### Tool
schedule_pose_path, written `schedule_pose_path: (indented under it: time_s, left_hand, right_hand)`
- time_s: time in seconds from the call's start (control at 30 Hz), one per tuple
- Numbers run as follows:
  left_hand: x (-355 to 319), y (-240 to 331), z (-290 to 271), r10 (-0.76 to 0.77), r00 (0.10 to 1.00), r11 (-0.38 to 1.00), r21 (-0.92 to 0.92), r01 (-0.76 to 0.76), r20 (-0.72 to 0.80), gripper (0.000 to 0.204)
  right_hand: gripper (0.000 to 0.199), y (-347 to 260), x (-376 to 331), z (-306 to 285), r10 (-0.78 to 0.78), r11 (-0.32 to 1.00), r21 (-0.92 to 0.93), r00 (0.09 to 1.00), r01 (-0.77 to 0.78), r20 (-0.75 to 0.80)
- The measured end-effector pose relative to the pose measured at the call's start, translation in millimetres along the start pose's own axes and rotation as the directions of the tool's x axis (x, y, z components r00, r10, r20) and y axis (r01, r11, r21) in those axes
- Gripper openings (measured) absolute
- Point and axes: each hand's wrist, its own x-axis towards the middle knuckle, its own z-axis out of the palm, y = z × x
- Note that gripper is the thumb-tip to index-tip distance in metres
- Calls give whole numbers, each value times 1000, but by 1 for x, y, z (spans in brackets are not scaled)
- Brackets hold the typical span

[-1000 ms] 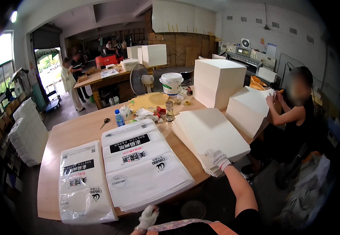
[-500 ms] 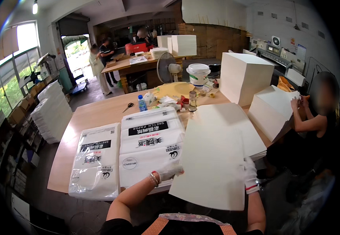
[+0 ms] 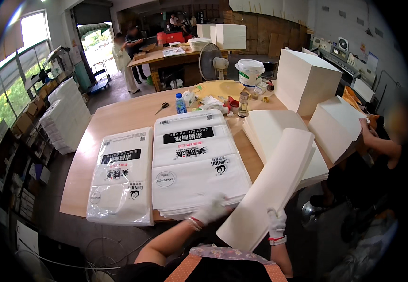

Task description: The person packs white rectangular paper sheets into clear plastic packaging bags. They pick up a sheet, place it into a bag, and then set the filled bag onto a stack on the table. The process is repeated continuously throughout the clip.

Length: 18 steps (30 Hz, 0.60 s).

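Two hands: both wear white gloves and come up from the lower edge.
Right hand [image 3: 276,223]: closed on the lower edge of a bundle of white paper sheets [image 3: 272,188], fingers curled around it.
Left hand [image 3: 212,210]: laid flat, fingers spread, on the near edge of the middle stack of plastic paper bags [image 3: 194,160]; it grips nothing.
Bundle of white paper sheets: held tilted, its lower end off the bench edge by the person's body, its upper end leaning over the flat stack of white paper [image 3: 279,134].
Stack of plastic paper bags: lies on the wooden bench [image 3: 119,117], white with black printed labels, just left of the bundle.
Second bag stack [image 3: 122,178]: just beside the first, further left, near the bench's front edge.
Flat stack of white paper: on the bench's right part, partly under the bundle.
Farther back: a tall block of white paper [image 3: 305,80], a white bucket [image 3: 249,72], a small water bottle [image 3: 180,103] and scissors [image 3: 161,108].
Right side: another person's arm [image 3: 377,141] reaches to a tilted pile of sheets [image 3: 335,127].
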Motion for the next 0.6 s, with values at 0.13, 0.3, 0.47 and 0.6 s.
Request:
schedule_pose_path:
  time_s: [0.13, 0.3, 0.47, 0.6]
  left_hand:
    - [18, -89, -78, 348, 887, 717, 696, -43, -304, 33]
    - [50, -77, -93, 43, 986, 862, 505, 45, -161, 21]
    - [112, -118, -104, 191, 980, 980, 44, -193, 52, 17]
    - [175, -106, -158, -74, 995, 713, -694, 104, 73, 10]
  right_hand:
    - [21, -34, -9, -30, -170, 976, -115, 977, 185, 126]
    - [20, -109, -37, -33, -238, 927, -247, 951, 283, 197]
    - [25, -126, -63, -23, -210, 533, -640, 819, 554, 535]
    - [32, -117, -56, 11, 52, 423, -529, 563, 736, 825]
